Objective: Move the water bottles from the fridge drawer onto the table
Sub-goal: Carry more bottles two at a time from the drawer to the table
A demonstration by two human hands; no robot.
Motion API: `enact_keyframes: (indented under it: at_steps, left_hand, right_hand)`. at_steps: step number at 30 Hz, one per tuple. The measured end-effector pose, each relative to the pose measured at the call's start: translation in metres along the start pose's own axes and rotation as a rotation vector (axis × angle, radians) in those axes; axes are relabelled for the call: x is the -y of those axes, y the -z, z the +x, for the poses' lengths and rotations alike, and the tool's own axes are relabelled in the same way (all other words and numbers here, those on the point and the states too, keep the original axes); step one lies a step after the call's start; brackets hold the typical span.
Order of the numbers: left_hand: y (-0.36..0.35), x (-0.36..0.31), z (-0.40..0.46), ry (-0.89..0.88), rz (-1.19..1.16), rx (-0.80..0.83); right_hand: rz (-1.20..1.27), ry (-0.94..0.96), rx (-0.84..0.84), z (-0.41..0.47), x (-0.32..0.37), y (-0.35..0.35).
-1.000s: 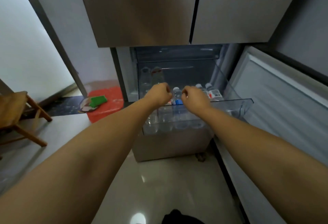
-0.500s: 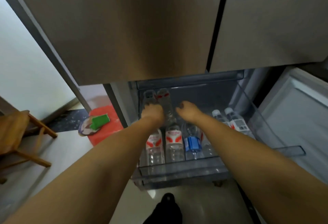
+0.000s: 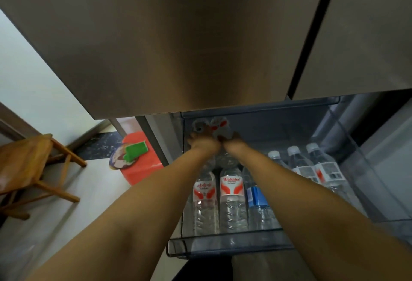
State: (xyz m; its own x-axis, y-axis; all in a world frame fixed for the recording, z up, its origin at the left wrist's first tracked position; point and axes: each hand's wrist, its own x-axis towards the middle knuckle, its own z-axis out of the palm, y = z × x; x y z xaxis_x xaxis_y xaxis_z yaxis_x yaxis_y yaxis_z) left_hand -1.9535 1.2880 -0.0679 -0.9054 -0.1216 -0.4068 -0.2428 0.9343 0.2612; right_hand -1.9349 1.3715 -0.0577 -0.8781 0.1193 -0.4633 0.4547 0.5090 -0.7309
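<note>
Two big grey fridge doors (image 3: 178, 35) fill the top of what I can see, and under them the clear fridge drawer (image 3: 223, 245) is pulled out toward the person. Lots of water bottles are still lying in it, so I think the job has only just begun; no table shows from here, and I see no bottle set down anywhere else. Off to one side stands a wooden chair (image 3: 24, 164), and a red stool (image 3: 142, 169) with a green sponge (image 3: 136, 150) on it. Both bare arms reach deep to the back of the drawer. The left hand (image 3: 201, 143) and the right hand (image 3: 231, 140) are close together on the back bottles (image 3: 219, 128), which have red and white labels. It looks like they are grabbing those, but the fingers are blurry and mostly hidden, so I cannot tell how tight. Nearer lie the front bottles (image 3: 230, 198), and the side bottles (image 3: 312, 164) with white caps.
</note>
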Motion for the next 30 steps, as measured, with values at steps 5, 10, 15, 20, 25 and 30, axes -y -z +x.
enact_keyframes:
  at_steps: [5, 10, 15, 20, 25, 30]
  left_hand:
    - [-0.021, -0.009, -0.006, -0.037, -0.180, 0.160]
    - [-0.027, -0.012, -0.025, 0.075, -0.346, 0.116]
    - [-0.022, -0.013, -0.072, 0.078, -0.424, 0.093]
    - [-0.034, -0.005, -0.107, -0.040, -0.202, 0.171]
    - [-0.033, 0.006, -0.110, -0.053, -0.146, 0.264]
    - [-0.038, 0.008, -0.096, 0.039, -0.438, 0.150]
  right_hand:
    - [-0.208, 0.023, -0.004, -0.016, -0.016, 0.029]
    - [-0.225, -0.026, 0.005, -0.049, -0.034, 0.041]
    - [-0.247, -0.006, -0.006, -0.077, -0.044, 0.055]
    - [-0.350, -0.208, 0.277, -0.107, -0.048, 0.074]
    - [-0.296, -0.239, 0.252, -0.116, -0.059, 0.065]
    - [-0.077, -0.193, -0.008, -0.111, -0.060, 0.036]
